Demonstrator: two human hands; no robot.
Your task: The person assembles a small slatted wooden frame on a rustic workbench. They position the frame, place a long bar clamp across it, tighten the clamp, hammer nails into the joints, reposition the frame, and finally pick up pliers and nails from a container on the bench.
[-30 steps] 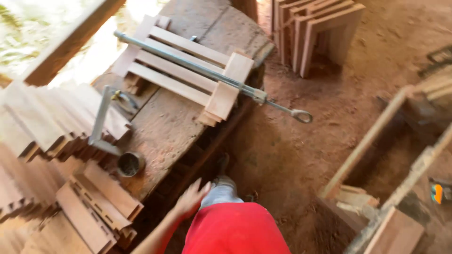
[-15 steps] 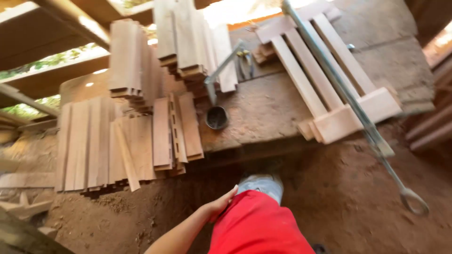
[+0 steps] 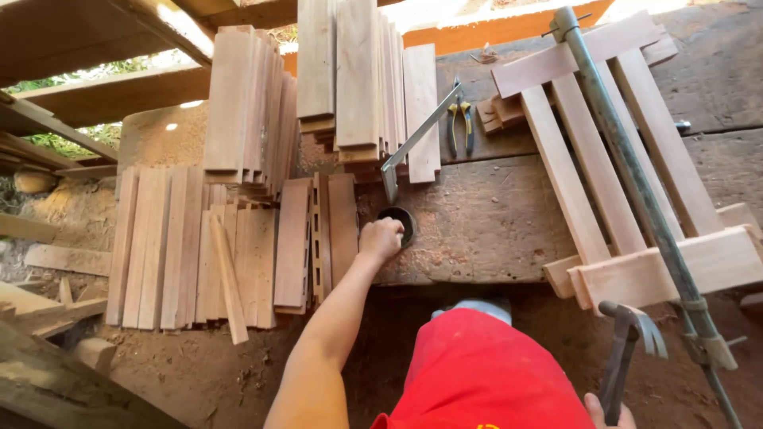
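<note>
My left hand (image 3: 380, 238) reaches forward to a small dark round tin (image 3: 399, 222) on the wooden workbench (image 3: 485, 222); its fingers are curled at the tin's rim, and I cannot tell if they hold anything. My right hand (image 3: 608, 413) is at the bottom edge, gripping the handle of a claw hammer (image 3: 628, 349) whose head points up. A slatted wooden frame (image 3: 620, 159) lies on the bench to the right, squeezed by a long metal bar clamp (image 3: 636, 175).
Stacks of short wooden slats (image 3: 350, 79) stand behind the tin, and more slats (image 3: 199, 254) lie spread to the left. Pliers (image 3: 459, 123) and a metal square (image 3: 413, 143) rest on the bench. Dirt floor lies below; beams (image 3: 95, 48) cross top left.
The view swung left and closer to the bench. My left hand rose from beside my leg to the dark tin. The hammer in my right hand came into view.
</note>
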